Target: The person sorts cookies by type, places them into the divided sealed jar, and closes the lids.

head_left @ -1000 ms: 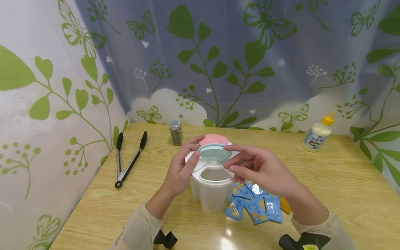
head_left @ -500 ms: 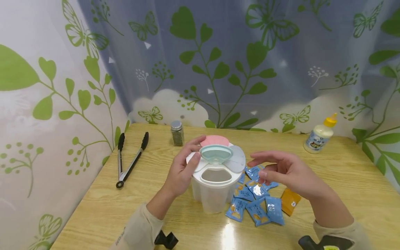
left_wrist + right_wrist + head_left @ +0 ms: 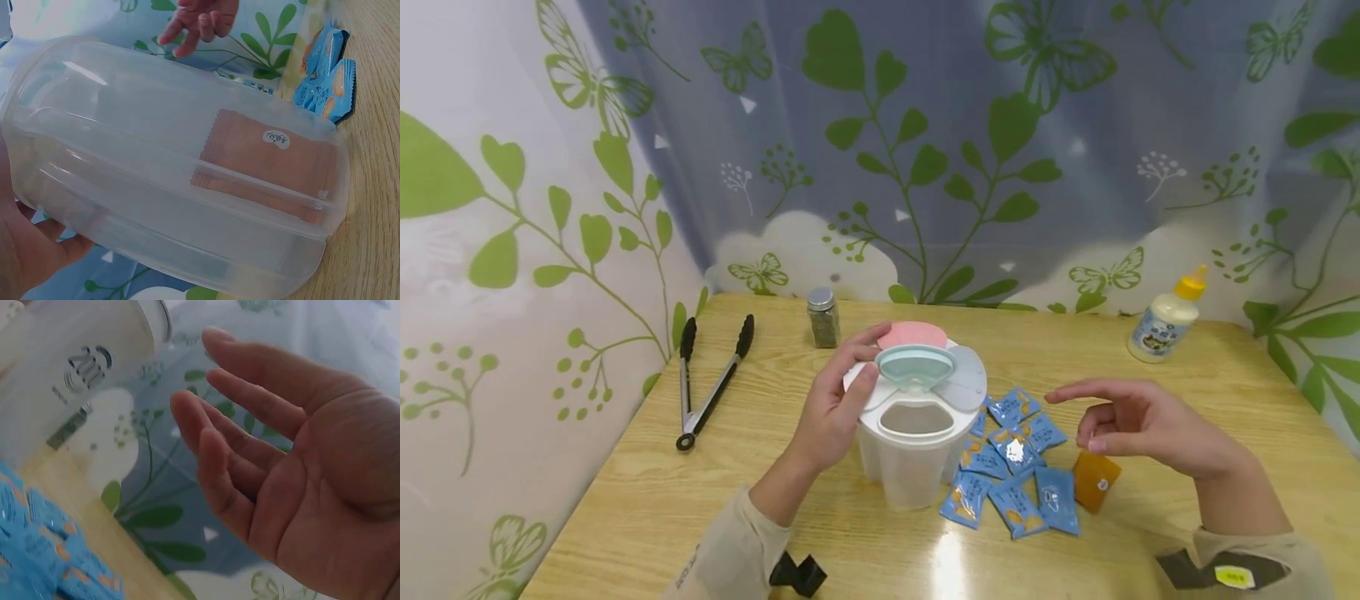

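A clear plastic storage canister (image 3: 913,471) stands upright on the wooden table. Its white lid (image 3: 951,423) has several coloured flaps, and the pale green flap (image 3: 916,367) is raised behind an uncovered opening. My left hand (image 3: 835,404) grips the lid's left side, thumb on top. Through the wall, the left wrist view shows an orange packet (image 3: 265,162) inside the canister. My right hand (image 3: 1150,421) hovers with loosely bent fingers over the table, holding nothing. Blue snack packets (image 3: 1017,504) lie between that hand and the canister. One orange packet (image 3: 1096,481) lies beside them.
Tongs (image 3: 709,392) with black tips lie spread at the left. A small spice jar (image 3: 823,318) stands behind the canister's left side, and a yellow-capped squeeze bottle (image 3: 1163,325) at the back right. A patterned curtain (image 3: 955,200) borders the table.
My right hand has left the lid and moved right, past the blue packets, uncovering the grey flap and the packets. My left hand has stayed on the canister.
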The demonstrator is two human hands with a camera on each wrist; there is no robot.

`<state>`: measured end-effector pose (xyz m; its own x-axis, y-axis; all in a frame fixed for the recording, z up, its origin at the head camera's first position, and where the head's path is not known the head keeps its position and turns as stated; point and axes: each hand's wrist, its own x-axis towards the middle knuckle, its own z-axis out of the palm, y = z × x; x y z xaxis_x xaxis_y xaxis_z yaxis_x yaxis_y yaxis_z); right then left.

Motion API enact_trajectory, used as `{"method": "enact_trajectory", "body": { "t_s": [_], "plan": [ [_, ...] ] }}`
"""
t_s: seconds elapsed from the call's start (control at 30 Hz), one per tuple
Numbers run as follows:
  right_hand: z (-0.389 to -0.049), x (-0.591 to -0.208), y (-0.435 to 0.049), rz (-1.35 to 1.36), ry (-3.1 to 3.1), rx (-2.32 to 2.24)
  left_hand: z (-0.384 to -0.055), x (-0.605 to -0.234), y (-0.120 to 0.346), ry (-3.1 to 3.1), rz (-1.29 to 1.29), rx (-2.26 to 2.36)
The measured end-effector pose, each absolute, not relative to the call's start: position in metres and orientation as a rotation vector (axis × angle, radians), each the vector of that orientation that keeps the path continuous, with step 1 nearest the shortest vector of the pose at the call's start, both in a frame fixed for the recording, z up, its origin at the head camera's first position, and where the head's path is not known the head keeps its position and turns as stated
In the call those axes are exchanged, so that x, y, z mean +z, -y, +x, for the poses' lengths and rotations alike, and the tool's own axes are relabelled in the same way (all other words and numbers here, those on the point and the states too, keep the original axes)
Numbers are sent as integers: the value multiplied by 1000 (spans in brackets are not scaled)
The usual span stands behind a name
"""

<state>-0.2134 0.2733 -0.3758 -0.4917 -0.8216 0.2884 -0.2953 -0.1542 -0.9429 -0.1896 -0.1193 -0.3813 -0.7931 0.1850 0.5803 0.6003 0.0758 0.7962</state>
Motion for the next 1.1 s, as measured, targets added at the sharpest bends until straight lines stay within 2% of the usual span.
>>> {"method": "enact_trajectory", "body": {
  "t_s": [0.23, 0.53, 0.8, 1.1],
  "plan": [
    [-227, -393, -302, -1285, -1674, -1611, -187, -381, 121, 2046, -767, -1747],
    [-231, -418, -331, -1027, -1960, -1440, -188, -379, 118, 2062, -771, -1751],
    [-246, -434, -331, -910, -2125, -1284, -183, -378, 123, 2044, -744, -1744],
    [-241, -455, -342, -977, -2121, -1282, -190, -380, 115, 2019, -805, -1763]
  ]
}}
